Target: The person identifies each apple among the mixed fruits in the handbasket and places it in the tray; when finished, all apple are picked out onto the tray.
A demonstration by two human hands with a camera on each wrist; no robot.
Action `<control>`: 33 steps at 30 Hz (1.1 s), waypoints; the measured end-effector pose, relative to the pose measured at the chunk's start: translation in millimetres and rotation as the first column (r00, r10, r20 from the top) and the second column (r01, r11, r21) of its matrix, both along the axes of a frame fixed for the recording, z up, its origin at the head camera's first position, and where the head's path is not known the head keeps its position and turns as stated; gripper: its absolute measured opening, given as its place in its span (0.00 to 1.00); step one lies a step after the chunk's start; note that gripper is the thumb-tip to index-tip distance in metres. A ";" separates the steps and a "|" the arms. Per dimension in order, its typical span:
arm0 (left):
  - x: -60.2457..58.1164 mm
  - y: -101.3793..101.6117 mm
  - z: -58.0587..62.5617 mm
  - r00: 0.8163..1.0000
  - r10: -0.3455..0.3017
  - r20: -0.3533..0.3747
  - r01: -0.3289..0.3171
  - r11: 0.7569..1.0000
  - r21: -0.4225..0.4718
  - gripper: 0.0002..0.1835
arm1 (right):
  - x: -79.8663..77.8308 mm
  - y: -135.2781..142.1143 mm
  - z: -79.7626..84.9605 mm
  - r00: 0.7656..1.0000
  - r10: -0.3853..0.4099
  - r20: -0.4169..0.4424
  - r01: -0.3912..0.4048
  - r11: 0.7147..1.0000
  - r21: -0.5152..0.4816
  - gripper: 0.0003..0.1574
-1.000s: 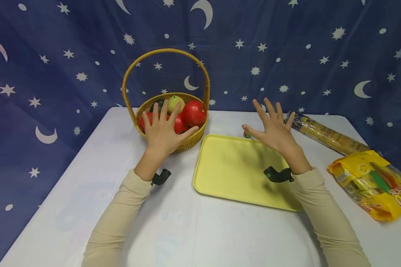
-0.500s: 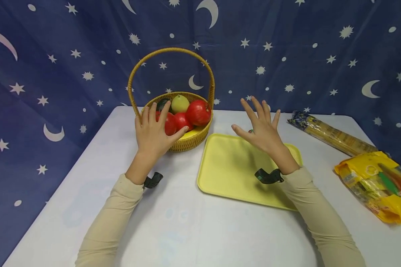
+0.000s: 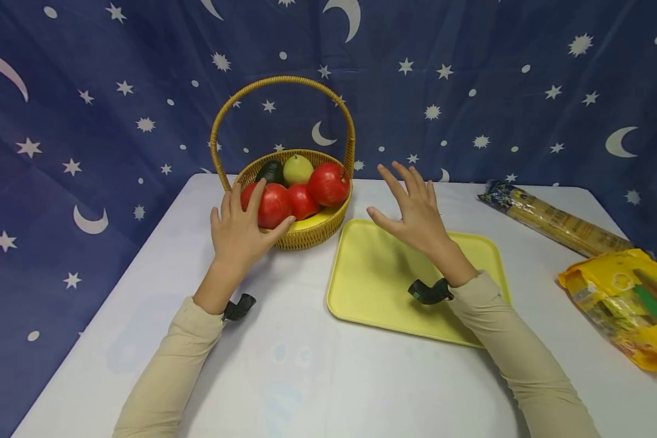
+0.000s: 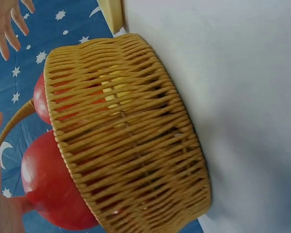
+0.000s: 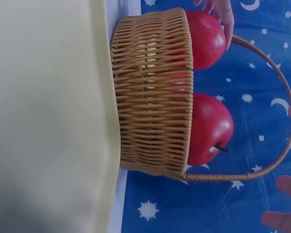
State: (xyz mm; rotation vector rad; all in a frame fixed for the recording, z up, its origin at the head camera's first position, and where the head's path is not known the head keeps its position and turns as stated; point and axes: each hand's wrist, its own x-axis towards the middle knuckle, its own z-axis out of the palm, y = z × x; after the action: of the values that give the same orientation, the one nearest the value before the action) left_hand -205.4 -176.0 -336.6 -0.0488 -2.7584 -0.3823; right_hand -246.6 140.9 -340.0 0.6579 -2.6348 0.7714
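A wicker basket with a tall arched handle holds several red apples, a green pear, a dark green fruit and something yellow low at its rim. My left hand hovers at the basket's front left, fingers spread and holding nothing; it overlaps one large red fruit in the head view. Above the yellow tray my right hand is raised with fingers apart, also without anything in it. In the left wrist view, the basket's woven side fills the middle.
On the right lie a long clear packet of yellowish sticks and a yellow printed bag. The white-covered table ends at the back against a blue curtain with stars and moons.
Both hands have drifted left, the left one also back toward the body, uncovering more fruit. My right hand has come nearer the basket. The view has turned slightly left.
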 end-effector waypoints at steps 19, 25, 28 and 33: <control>4.1 -20.7 -21.2 0.999 0.036 0.038 -0.041 0.992 0.119 0.49 | -13.6 -28.4 -1.8 0.995 0.098 -0.023 -0.098 0.995 0.037 0.46; 2.8 -23.8 -26.7 0.997 0.058 0.041 -0.061 0.994 0.090 0.49 | -17.7 -37.3 -2.3 0.993 0.113 -0.032 -0.112 0.993 0.034 0.45; 2.3 -25.3 -27.9 0.996 0.063 0.063 -0.068 0.993 0.092 0.49 | -19.0 -41.3 -1.7 0.993 0.119 -0.026 -0.118 0.993 0.018 0.45; 1.4 -27.3 -29.1 0.991 0.061 0.115 -0.072 0.993 0.096 0.51 | -21.2 -47.9 -0.9 0.993 0.118 -0.020 -0.118 0.993 -0.005 0.44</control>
State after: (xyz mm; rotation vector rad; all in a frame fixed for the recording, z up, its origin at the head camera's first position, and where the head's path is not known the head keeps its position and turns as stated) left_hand -204.0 -203.3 -365.8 0.0928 -2.8373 -0.5195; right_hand -267.8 93.0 -340.8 0.8218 -2.5934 0.8010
